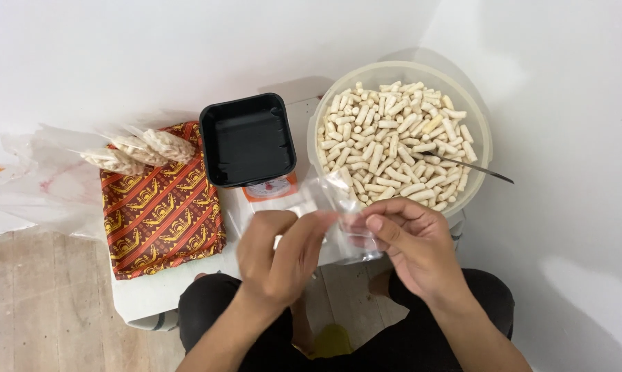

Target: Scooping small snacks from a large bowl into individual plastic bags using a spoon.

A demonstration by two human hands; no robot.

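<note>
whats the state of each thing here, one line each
clear plastic bag: empty, held between both hands
left hand: pinching the bag
right hand: pinching the bag
black tray: empty, upright
big tub: full of pale snack sticks
spoon handle: resting in the tub
filled bags: lying on patterned cloth

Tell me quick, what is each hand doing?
Left hand: closed, pinching the edge of the small clear plastic bag.
Right hand: closed, pinching the same bag's other side.
</note>
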